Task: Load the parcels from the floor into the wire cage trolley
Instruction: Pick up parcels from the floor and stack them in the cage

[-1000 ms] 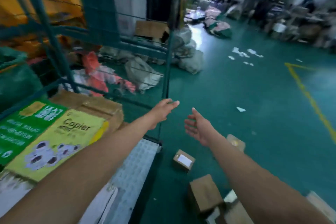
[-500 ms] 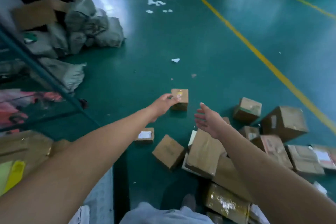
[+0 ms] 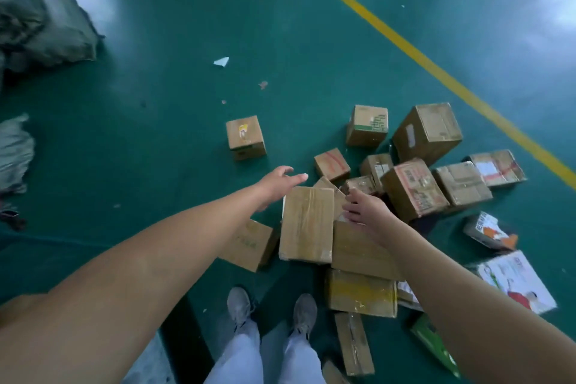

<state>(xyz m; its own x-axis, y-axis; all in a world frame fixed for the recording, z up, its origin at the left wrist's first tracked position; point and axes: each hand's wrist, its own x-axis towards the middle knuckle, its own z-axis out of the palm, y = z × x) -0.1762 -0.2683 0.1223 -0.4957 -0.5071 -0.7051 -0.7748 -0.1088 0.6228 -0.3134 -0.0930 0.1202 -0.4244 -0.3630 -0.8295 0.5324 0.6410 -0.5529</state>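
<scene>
A heap of cardboard parcels [image 3: 414, 187] is seen on the green floor [image 3: 156, 134]; the wire cage trolley is not shown. A flat taped parcel [image 3: 307, 224] lies at the near edge of the heap. Above its far left corner the left hand [image 3: 279, 181] is held with fingers straight and spread, gripping nothing. Beside its far right corner the right hand [image 3: 367, 212] is held with fingers relaxed and apart, gripping nothing. Beyond it, a lone small box [image 3: 246, 137] stands apart. Two grey shoes [image 3: 240, 305] are planted just nearer than it.
</scene>
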